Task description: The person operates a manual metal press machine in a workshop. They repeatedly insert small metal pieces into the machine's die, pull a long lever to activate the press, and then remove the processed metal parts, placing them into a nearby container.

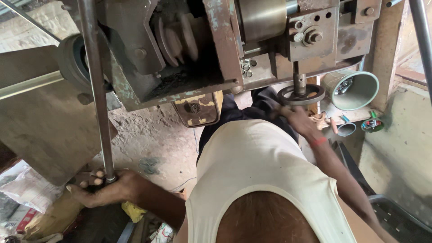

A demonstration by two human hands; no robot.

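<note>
At the machine's underside we are clenching the right fingers (288,112) on the handwheel (300,95), its shaft running upward, while the left hand (105,189) is gripping the long rod (96,90) far aside.

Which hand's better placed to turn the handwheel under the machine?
Right. The right hand already rests on the handwheel; the left hand is far off, gripping the bottom of the long metal rod.

The person wears a sleeveless cream undershirt (265,175), dark trousers (252,110) and a red wristband (318,142).
</note>
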